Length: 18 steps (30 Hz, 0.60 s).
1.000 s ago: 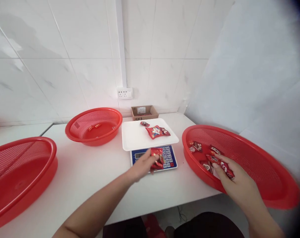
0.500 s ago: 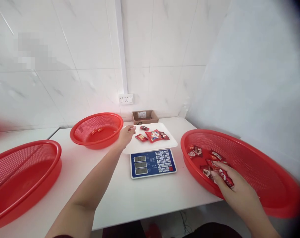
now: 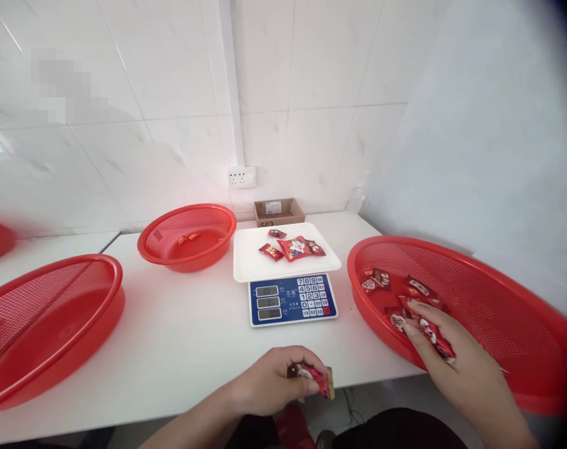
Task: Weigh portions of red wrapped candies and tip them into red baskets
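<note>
Low at the table's front edge, my left hand (image 3: pixel 278 380) is closed around a small red candy packet (image 3: pixel 315 377) with a gold end. My right hand (image 3: pixel 465 355) reaches into the large red basket (image 3: pixel 512 299) on the right, its fingers and thumb closed on red wrapped candies (image 3: pixel 435 337). More wrapped candies (image 3: pixel 377 279) lie in that basket beyond the fingers. Between the hands stands a scale with a blue keypad panel (image 3: pixel 292 300). On its white tray (image 3: pixel 255 268) rest several red packets, the largest packet (image 3: pixel 295 248) in the middle.
A red basket (image 3: pixel 189 255) with a few small packets sits at the back left. Another red basket (image 3: pixel 110 293) stands nearer on the left. Behind the scale is a cardboard box (image 3: pixel 279 215) against the tiled wall. A wall socket (image 3: pixel 242 177) is above it.
My left hand has moved from beside the scale's tray back toward me and now shows a packet in it. My right hand stays in the right basket with its candies.
</note>
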Available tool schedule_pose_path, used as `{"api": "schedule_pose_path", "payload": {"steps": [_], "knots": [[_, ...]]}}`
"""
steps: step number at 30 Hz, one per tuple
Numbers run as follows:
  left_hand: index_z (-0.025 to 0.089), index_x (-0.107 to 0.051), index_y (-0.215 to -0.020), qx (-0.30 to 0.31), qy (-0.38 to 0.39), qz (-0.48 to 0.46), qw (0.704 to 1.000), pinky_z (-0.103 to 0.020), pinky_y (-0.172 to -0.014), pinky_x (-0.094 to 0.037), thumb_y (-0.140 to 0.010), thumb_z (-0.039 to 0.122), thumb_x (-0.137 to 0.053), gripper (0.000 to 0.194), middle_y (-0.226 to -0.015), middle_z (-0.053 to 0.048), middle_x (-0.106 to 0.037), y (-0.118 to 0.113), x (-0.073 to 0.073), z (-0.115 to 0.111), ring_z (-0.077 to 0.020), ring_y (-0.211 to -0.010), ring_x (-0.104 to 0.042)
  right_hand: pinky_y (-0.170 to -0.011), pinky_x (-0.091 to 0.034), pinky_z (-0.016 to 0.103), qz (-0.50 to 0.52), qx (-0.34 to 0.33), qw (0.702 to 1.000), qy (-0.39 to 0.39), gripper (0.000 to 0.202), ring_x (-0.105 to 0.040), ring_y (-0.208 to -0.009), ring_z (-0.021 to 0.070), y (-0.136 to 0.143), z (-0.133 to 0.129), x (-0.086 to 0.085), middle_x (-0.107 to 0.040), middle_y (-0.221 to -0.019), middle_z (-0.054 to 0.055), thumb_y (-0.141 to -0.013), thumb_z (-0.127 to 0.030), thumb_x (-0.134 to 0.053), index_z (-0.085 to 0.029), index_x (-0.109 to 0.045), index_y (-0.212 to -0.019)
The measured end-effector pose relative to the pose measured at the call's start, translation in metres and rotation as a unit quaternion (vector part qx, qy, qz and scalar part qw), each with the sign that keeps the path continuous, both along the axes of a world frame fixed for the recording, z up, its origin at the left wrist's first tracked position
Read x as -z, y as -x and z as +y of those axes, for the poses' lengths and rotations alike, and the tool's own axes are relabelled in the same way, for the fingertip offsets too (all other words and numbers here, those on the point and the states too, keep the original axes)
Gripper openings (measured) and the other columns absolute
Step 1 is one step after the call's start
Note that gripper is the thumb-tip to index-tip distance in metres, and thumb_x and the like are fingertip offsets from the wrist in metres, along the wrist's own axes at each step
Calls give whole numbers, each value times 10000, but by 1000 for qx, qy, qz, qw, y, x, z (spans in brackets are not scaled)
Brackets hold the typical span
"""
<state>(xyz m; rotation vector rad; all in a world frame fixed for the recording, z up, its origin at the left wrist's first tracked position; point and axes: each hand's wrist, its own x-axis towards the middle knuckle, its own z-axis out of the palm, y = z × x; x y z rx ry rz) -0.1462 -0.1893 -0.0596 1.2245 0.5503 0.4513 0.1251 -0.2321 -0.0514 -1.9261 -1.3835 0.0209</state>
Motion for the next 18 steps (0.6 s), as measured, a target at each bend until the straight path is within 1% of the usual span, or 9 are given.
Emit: {"api": "schedule_pose_path", "payload": {"steps": [3, 6, 7, 9, 11, 13, 14, 16, 18], "knots": [[161, -578, -980, -9, -1, -2, 1000, -252, -633, -419, -758, 344, -642, 295, -905, -64, -623, -8, 5, -1, -167, -791, -566, -910, -433, 445, 13, -15, 1000, -6, 347, -488, -1131, 281, 1, -2, -3, -567, -1181, 33, -779, -479, -460, -287, -553, -1053], [168, -562, -1005, -54, -9, -35, 998, -263, -645, -427, -714, 333, -697, 361, -896, -54, -597, -17, 0, 4, -153, -750, -554, -882, -460, 420, 55, -49, 997, -27, 370, -539, -1069, 276, 3, -7, -5, -583, -1160, 45, -762, -477, -493, -286, -548, -1074], [169, -564, -993, -67, -10, -56, 996, -265, -647, -428, -712, 331, -703, 353, -886, -52, -593, -21, -3, 5, -154, -748, -553, -845, -486, 402, 80, -76, 993, -29, 391, -570, -1023, 270, 6, -9, -5, -596, -1142, 49, -756, -478, -506, -291, -537, -1098], [175, -579, -969, -85, -21, -103, 991, -279, -675, -434, -728, 327, -695, 308, -873, -50, -591, -32, -11, 5, -168, -776, -557, -755, -530, 366, 141, -157, 977, -24, 455, -614, -938, 259, 15, -12, -5, -618, -1109, 59, -746, -512, -517, -303, -512, -1149], [188, -606, -976, -96, -59, -138, 984, -305, -746, -433, -753, 316, -675, 266, -910, -53, -577, -43, -20, 2, -186, -838, -552, -762, -531, 366, 190, -244, 951, -10, 546, -601, -970, 272, 28, -12, -5, -600, -1147, 74, -717, -581, -524, -307, -492, -1188], [197, -636, -986, -92, -127, -139, 978, -316, -801, -422, -785, 299, -639, 225, -963, -64, -549, -53, -29, -2, -203, -897, -535, -855, -487, 401, 220, -305, 927, -11, 624, -529, -1086, 293, 44, -10, -5, -538, -1236, 83, -680, -631, -529, -307, -481, -1211], [200, -645, -996, -89, -164, -127, 974, -313, -806, -422, -805, 289, -613, 213, -986, -70, -535, -57, -32, -4, -205, -906, -529, -898, -456, 416, 229, -317, 920, -16, 619, -485, -1138, 294, 52, -8, -5, -509, -1269, 81, -688, -625, -525, -308, -477, -1217], [206, -640, -1028, -95, -219, -94, 967, -299, -775, -438, -838, 263, -560, 215, -1012, -79, -523, -62, -33, -8, -201, -892, -531, -937, -421, 424, 242, -321, 915, -21, 524, -439, -1187, 270, 63, -5, -4, -492, -1288, 73, -760, -556, -491, -311, -475, -1223], [206, -618, -1057, -111, -241, -63, 962, -288, -736, -452, -849, 223, -530, 227, -1009, -80, -536, -64, -30, -10, -191, -857, -540, -952, -409, 415, 239, -306, 921, -16, 423, -438, -1191, 242, 68, -1, -2, -505, -1277, 65, -826, -457, -447, -308, -483, -1220]]}}
